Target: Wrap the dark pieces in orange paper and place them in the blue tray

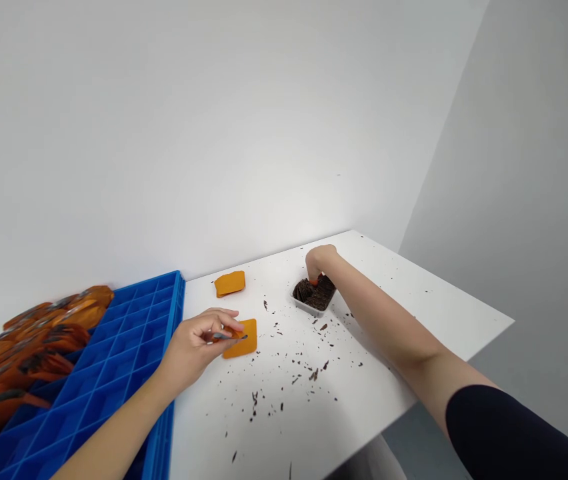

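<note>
My left hand (207,339) is closed in a pinch on a thin grey-dark strip (229,337), whose kind I cannot make out. Just under and beyond those fingertips lies a flat orange packet (247,341) on the table. My right hand (318,261) reaches down into a clear plastic tray (310,309) filled with dark brown, thin layered pieces (323,293). Its fingers are bent together among the pieces, with a bit of orange-red at the fingertips; what they grip is hidden.
Another orange packet (230,284) lies near the wall. Dark brown crumbs (314,375) are scattered over the white table (284,440). On the left stands a blue compartment crate (129,347), with many orange-brown packets (39,347) heaped across its far-left side.
</note>
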Demonstrator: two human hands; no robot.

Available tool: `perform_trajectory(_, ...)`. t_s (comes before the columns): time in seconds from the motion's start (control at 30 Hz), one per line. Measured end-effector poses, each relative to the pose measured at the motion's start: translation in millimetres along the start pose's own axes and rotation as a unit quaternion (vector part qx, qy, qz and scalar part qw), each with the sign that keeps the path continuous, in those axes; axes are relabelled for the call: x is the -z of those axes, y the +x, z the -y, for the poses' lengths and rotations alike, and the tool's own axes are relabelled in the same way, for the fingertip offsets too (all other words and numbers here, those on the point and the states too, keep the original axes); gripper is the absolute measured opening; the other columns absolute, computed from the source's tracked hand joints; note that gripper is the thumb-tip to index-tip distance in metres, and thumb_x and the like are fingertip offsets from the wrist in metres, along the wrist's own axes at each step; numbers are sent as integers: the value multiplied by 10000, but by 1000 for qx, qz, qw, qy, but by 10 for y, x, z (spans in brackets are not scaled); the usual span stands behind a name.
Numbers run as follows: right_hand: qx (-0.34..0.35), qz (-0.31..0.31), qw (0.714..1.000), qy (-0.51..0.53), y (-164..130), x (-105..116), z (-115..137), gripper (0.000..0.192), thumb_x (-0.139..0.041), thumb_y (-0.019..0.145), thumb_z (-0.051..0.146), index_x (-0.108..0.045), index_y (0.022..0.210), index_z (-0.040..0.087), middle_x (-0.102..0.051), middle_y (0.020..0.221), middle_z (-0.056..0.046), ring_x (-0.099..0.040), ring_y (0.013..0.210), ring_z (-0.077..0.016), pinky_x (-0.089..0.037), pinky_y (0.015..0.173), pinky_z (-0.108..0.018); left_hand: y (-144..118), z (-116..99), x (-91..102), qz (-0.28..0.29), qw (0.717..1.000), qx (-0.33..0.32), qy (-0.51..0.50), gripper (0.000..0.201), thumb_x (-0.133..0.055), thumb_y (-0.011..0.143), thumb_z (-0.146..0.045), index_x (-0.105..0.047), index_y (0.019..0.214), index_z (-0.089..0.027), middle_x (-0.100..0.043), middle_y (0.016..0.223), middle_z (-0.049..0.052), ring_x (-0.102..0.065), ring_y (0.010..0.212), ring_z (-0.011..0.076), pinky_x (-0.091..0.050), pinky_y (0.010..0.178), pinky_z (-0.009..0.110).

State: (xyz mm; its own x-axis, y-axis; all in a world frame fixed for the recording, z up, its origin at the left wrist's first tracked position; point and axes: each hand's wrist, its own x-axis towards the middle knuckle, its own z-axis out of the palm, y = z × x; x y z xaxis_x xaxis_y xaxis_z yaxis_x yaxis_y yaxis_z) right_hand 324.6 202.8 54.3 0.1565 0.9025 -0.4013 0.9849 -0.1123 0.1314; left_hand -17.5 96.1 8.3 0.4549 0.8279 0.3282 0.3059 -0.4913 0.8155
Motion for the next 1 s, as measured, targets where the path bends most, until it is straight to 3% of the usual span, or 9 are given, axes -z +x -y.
perform_trajectory(0.17,16,-27,999,-16,-43,62,-72,465,-947,617,374,-820,1038,221,-787,1143,-121,-749,1056,-332,-569,963,-453,6,-9,-13,-5,999,40,-6,355,-857,821,-394,-593,652,-227,-809,1028,99,-714,1227,347,-686,821,432)
perform_trajectory(0.43,32,-86,996,-19,-129,75,-70,429,-856,696,194,-800,1121,174,-761,1239,-181,-721,1138,-340,-560,959,-427,19,-38,-12,-21,999,35,2,310,-862,813,-437,-655,709,-231,-814,1021,97,-740,1174,332,-689,814,412)
perform_trajectory(0.63,39,-124,991,-15,-205,116,-108,451,-865,731,262,-784,1166,178,-757,1246,-187,-714,1142,-341,-558,935,-426,23,-66,-14,-34,998,54,8,312,-876,796,-445,-680,718,-215,-803,1025,111,-741,1156,330,-691,769,383)
perform_trajectory(0.73,36,-133,990,-14,-249,168,-164,408,-858,761,302,-793,1146,184,-768,1188,-191,-724,1094,-342,-550,899,-426,22,-99,-29,-45,993,99,-40,327,-899,763,-460,-718,833,-197,-784,1076,116,-773,1035,315,-700,676,380)
perform_trajectory(0.83,44,-153,987,2,-359,262,-232,298,-830,809,364,-812,1071,225,-774,1145,-153,-720,1045,-322,-523,847,-397,23,-147,-46,-52,983,131,-115,390,-926,725,-447,-698,915,-193,-769,1068,99,-756,1111,343,-714,667,409)
perform_trajectory(0.9,83,-180,980,35,-505,341,-253,252,-788,858,442,-815,1025,255,-773,1096,-112,-708,973,-282,-486,786,-357,26,-177,-59,-53,979,133,-143,409,-933,717,-429,-673,930,-197,-775,1047,93,-722,1204,364,-717,684,420)
perform_trajectory(1.0,208,-238,944,99,-821,435,-180,295,-698,928,537,-804,1025,279,-749,1014,-68,-648,868,-216,-406,701,-314,30,-199,-79,-53,978,130,-152,437,-938,712,-423,-646,943,-194,-797,1066,110,-765,1109,348,-708,672,411)
